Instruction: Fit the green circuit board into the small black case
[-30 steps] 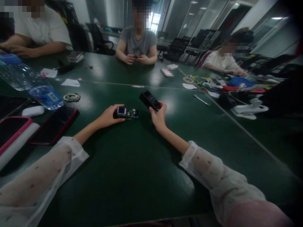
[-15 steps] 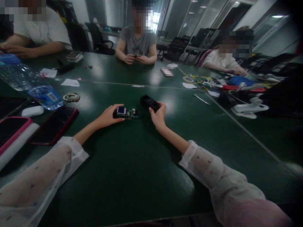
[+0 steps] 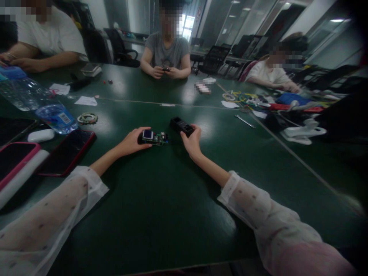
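Between the thumb and fingers of my left hand (image 3: 133, 142) is a green circuit board (image 3: 156, 138) with a small screen at its left end. The screen faces up, and the board's right end sticks out past my fingertips. My right hand (image 3: 193, 142) grips a black plastic casing (image 3: 181, 125) by its near right end; openings show in its upper face. Board and casing are apart, with a narrow gap between them over the green table (image 3: 161, 199).
On the left lie a red-edged phone (image 3: 69, 152), a pink-cased phone (image 3: 17, 163), a white earphone case (image 3: 41, 135) and a water bottle (image 3: 56, 117). To the right are a wrench (image 3: 245, 121), a white clamp (image 3: 301, 131) and tangled cables (image 3: 238, 96). Several people sit around the table.
Both hands keep their grips, with the board and casing almost unmoved. The view has shifted very slightly.
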Motion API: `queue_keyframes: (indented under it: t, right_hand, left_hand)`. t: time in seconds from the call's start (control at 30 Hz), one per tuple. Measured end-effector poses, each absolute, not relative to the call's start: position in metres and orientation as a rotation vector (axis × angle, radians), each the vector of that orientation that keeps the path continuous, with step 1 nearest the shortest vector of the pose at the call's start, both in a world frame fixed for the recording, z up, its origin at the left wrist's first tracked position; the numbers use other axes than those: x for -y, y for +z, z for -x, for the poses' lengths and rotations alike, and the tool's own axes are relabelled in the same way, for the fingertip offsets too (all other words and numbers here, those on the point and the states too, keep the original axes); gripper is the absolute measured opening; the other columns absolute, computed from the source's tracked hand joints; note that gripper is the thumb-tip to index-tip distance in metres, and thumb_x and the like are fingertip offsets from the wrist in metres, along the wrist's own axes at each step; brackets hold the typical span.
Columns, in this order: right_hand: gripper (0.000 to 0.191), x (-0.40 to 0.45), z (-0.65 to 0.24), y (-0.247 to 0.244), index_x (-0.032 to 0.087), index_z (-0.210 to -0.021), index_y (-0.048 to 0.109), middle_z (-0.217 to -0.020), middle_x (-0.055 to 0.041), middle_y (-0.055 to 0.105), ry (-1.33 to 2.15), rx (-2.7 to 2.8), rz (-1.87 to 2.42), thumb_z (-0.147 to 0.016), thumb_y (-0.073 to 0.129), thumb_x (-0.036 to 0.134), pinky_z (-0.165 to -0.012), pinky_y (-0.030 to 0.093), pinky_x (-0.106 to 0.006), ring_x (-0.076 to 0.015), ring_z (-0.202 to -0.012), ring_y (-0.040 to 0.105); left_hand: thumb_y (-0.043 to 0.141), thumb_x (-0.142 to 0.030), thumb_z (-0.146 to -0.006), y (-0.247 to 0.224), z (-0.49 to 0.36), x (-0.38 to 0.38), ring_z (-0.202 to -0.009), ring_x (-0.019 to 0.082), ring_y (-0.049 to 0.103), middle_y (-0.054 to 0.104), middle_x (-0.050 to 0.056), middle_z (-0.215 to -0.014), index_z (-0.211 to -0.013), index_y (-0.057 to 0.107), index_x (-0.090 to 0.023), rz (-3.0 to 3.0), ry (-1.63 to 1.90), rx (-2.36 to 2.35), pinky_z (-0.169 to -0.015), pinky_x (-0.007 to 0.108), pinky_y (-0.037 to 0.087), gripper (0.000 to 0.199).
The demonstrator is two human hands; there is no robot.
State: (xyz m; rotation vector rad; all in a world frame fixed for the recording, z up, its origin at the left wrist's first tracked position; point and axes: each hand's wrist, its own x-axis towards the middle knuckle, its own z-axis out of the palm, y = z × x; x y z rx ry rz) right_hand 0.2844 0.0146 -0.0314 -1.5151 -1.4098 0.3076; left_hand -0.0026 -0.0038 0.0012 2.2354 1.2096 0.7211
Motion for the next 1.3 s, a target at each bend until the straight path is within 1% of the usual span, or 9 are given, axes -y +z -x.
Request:
queue_keyframes:
  t: [0.13,0.33,0.5,0.6,0.73,0.97,1.13,1.3]
  right_hand:
    - [0.051,-0.014,-0.284,-0.031,0.021,-0.122,0.038,-0.126,-0.0134,0.045,0.296,1.437,1.518,-0.076,0.061,0.023,-0.104,0.039,-0.055,-0.0290,-0.120,0.047]
    - [0.056,-0.012,-0.283,-0.029,0.020,-0.124,0.037,-0.125,-0.0142,0.043,0.285,1.461,1.532,-0.075,0.063,0.024,-0.103,0.039,-0.056,-0.0313,-0.122,0.044]
    - [0.055,-0.011,-0.283,-0.028,0.020,-0.123,0.038,-0.125,-0.0141,0.043,0.307,1.470,1.515,-0.075,0.063,0.025,-0.103,0.039,-0.058,-0.0312,-0.121,0.045]
    - [0.053,-0.012,-0.283,-0.029,0.021,-0.122,0.039,-0.125,-0.0135,0.044,0.293,1.480,1.496,-0.075,0.064,0.025,-0.103,0.040,-0.056,-0.0299,-0.120,0.046]
    - [0.054,-0.013,-0.283,-0.030,0.018,-0.122,0.040,-0.125,-0.0148,0.045,0.285,1.484,1.514,-0.074,0.064,0.022,-0.102,0.041,-0.053,-0.0295,-0.119,0.047]
    - [0.053,-0.015,-0.286,-0.032,0.017,-0.120,0.041,-0.124,-0.0154,0.046,0.253,1.495,1.486,-0.073,0.066,0.021,-0.104,0.040,-0.054,-0.0298,-0.118,0.047]
    - [0.049,-0.018,-0.288,-0.035,0.015,-0.116,0.046,-0.120,-0.0146,0.050,0.268,1.492,1.489,-0.073,0.069,0.020,-0.103,0.042,-0.052,-0.0285,-0.115,0.050]
    - [0.047,-0.023,-0.290,-0.041,0.017,-0.119,0.049,-0.117,-0.0127,0.055,0.351,1.437,1.424,-0.077,0.069,0.027,-0.099,0.047,-0.050,-0.0258,-0.110,0.055]
  left_hand:
    - [0.070,-0.048,-0.080,0.002,0.003,0.005,-0.124,0.031,0.052,0.051,0.012,-0.139,-0.142,0.040,-0.025,-2.230,0.699,-1.211,-0.103,0.050,0.043,0.072]
    - [0.070,-0.047,-0.080,0.000,0.004,0.003,-0.124,0.031,0.052,0.050,0.011,-0.139,-0.142,0.041,-0.026,-2.229,0.724,-1.196,-0.102,0.050,0.043,0.071]
    - [0.070,-0.046,-0.080,0.001,0.004,0.004,-0.124,0.032,0.052,0.051,0.011,-0.139,-0.141,0.041,-0.027,-2.219,0.718,-1.194,-0.102,0.051,0.043,0.071]
    - [0.070,-0.046,-0.080,0.000,0.004,0.003,-0.124,0.032,0.052,0.050,0.011,-0.140,-0.142,0.040,-0.027,-2.219,0.716,-1.203,-0.102,0.050,0.043,0.072]
    - [0.071,-0.047,-0.079,-0.003,0.004,0.002,-0.124,0.031,0.052,0.050,0.011,-0.140,-0.142,0.041,-0.026,-2.226,0.728,-1.204,-0.104,0.050,0.042,0.072]
    - [0.070,-0.045,-0.080,0.000,0.004,0.004,-0.125,0.031,0.052,0.050,0.012,-0.140,-0.142,0.041,-0.026,-2.223,0.721,-1.202,-0.104,0.051,0.042,0.071]
    - [0.070,-0.045,-0.080,-0.001,0.005,0.003,-0.126,0.032,0.052,0.050,0.011,-0.140,-0.142,0.040,-0.027,-2.216,0.714,-1.193,-0.103,0.051,0.043,0.071]
    - [0.070,-0.045,-0.080,-0.001,0.005,0.002,-0.124,0.032,0.053,0.051,0.011,-0.139,-0.142,0.041,-0.027,-2.212,0.711,-1.206,-0.102,0.052,0.043,0.071]
